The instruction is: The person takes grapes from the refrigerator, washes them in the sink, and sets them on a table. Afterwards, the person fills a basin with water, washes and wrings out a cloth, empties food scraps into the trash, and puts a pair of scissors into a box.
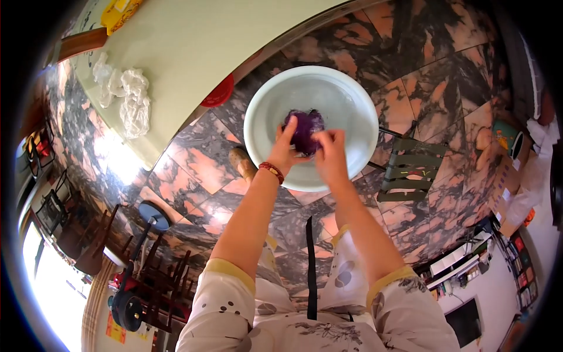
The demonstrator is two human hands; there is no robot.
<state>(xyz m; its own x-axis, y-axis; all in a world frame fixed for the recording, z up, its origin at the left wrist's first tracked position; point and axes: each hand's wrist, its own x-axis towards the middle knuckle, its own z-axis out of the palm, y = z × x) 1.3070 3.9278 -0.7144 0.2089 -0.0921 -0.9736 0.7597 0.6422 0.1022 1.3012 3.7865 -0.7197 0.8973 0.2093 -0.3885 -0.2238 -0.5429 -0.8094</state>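
A dark purple object [305, 130], whose kind I cannot make out, is over the middle of a pale round basin [253, 126]. My left hand [285, 146], with a red bracelet at the wrist, grips its left side, thumb on top. My right hand [331, 154] is at the object's lower right edge, fingers curled and pressed against it. Both hands are over the inside of the basin. What lies under the object is hidden by it.
A pale table [199, 53] curves across the upper left, bearing crumpled clear plastic [135, 102] and a yellow packet [121, 13]. Right of the basin stands a green slatted stool [412, 169]. A red bowl-like item [219, 92] shows by the table edge. Patterned tiles cover the floor.
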